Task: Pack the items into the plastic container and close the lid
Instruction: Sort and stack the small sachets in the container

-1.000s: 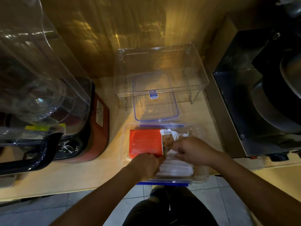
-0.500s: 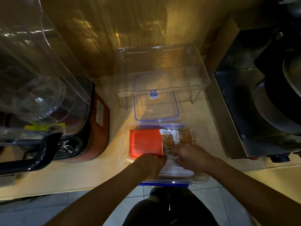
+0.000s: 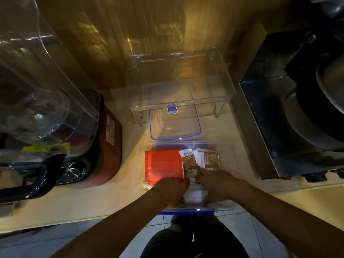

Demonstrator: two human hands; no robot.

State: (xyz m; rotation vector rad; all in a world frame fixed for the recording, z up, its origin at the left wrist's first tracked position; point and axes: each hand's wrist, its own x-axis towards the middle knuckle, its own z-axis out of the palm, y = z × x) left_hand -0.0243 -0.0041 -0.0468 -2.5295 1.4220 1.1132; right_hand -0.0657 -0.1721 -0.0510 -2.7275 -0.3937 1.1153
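The clear plastic container [image 3: 138, 164] with blue clips sits at the counter's front edge. A red box [image 3: 162, 163] fills its left half. Two brown sachets [image 3: 200, 160] lie at its far right, side by side. A stack of white packets [image 3: 194, 195] lies in the near right part. My left hand [image 3: 168, 189] is inside with fingers curled at the seam between the red box and the packets. My right hand [image 3: 216, 185] rests on the white packets, thumb and fingers around the stack. The clear lid [image 3: 175, 118] with a blue seal lies flat just behind the container.
A clear acrylic stand [image 3: 223, 86] straddles the far half of the lid. A red blender base [image 3: 109, 146] with a big clear jug [image 3: 41, 90] stands to the left. A dark steel appliance [image 3: 279, 118] stands to the right. Tiled floor shows below the counter edge.
My right hand set a brown sachet down next to the other one, then pulled back toward me onto the white packets. My left hand stayed by the red box.
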